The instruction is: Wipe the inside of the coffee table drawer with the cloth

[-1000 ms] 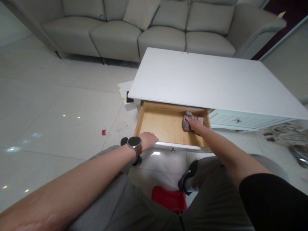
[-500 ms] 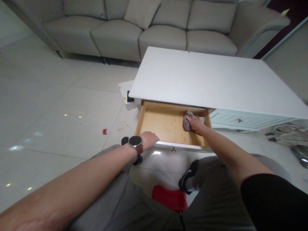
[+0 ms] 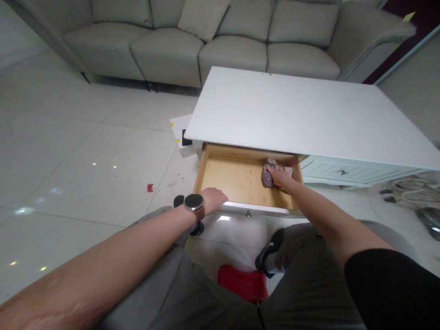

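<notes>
Inside the pulled-out drawer (image 3: 233,176), near its right wall, a mottled purplish-grey bundle (image 3: 266,178) is gripped by the right hand (image 3: 280,176). The fingers of that hand are closed about it from above, and part of it is hidden beneath them. A paler piece (image 3: 288,171) is seen just beyond the hand, close to the right wall; whether it is joined to the bundle cannot be told. The rest of the drawer's bare wooden bottom is left exposed.

The left hand (image 3: 213,199) is rested on the drawer's front edge, toward its left end. Its fingers are laid over the rim, but how firmly they are clenched cannot be told — the tips are not clearly shown. A round-faced watch (image 3: 194,201) with a brown strap is worn on the left wrist. A small knob (image 3: 248,213) is fixed to the drawer's front.

Above the drawer, the white tabletop (image 3: 292,114) is extended back toward a grey sofa (image 3: 233,57). A white box (image 3: 177,124) is partly covered from view by the tabletop's left end. On the tiled floor (image 3: 85,146), a small red scrap (image 3: 150,188) is seen to the left — and a larger red object (image 3: 240,282) is placed between the person's legs.
</notes>
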{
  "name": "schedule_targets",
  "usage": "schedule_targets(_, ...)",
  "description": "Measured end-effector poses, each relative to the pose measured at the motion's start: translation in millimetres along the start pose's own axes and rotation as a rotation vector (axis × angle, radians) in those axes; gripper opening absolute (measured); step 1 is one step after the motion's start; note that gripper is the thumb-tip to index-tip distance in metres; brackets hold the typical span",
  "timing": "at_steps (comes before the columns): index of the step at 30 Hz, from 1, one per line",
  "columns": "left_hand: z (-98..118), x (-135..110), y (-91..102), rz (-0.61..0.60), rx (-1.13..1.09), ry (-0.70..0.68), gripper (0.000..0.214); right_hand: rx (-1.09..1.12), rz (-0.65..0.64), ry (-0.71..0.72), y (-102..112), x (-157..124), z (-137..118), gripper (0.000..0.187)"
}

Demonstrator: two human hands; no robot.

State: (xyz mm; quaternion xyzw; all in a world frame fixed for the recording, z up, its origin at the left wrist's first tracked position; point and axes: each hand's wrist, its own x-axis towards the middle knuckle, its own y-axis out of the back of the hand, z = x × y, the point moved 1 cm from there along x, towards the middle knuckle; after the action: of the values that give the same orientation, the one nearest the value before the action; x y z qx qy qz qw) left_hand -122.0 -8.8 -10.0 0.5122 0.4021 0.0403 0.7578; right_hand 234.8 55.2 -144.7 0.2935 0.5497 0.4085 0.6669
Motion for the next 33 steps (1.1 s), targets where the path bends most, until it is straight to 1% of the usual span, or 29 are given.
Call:
schedule_targets(3,1,0,0.5,0.003,0.002,0.009,0.033,0.010,-0.007,-0.004,1,-1,0,0.079)
schedule_targets(10,3,-2,5.1,-0.024,0.029,0.017,0.035,0.028,-0.019,-0.014,6,-5,-3,0.072)
schedule_targets(14,2,-2,3.7,0.005,0.016,0.013,0.032,0.027,-0.005,-0.023,8,-9,-5,0.070)
schedule_targets(20,1,0,-0.1,0.013,0.019,0.014,0.032,0.023,-0.017,-0.028,9,-9,-5,0.070)
schedule_targets(33,2,-1,4.8,-0.038,0.044,0.001,0.036,0.040,-0.034,-0.027,13,-12,-7,0.074)
